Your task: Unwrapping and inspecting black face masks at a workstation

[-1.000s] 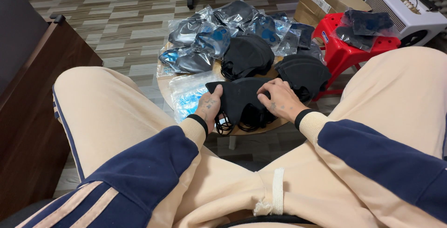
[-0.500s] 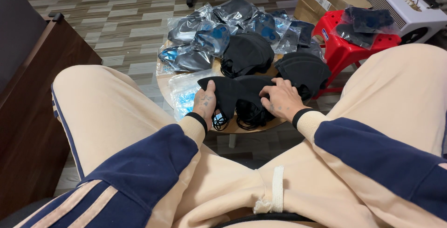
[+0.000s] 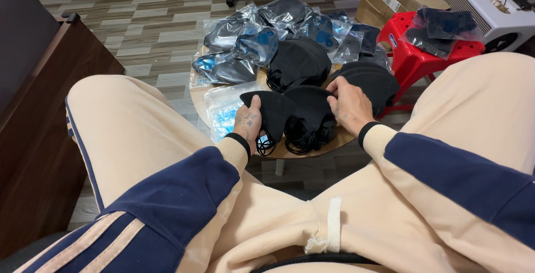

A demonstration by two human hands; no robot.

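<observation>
centre of frame: left hand [image 3: 248, 121] and right hand [image 3: 348, 105] both pinch a black face mask [image 3: 290, 111] stretched between them above the round table [image 3: 198, 96].

I can't see the fingertips of my right hand [image 3: 348, 106]; they're tucked behind the black masks [image 3: 295, 114]. The masks and bags cover most of the desk [image 3: 334, 142]. My knees hide its base, and the white box [image 3: 490, 5] is cut off by the edge.
</observation>
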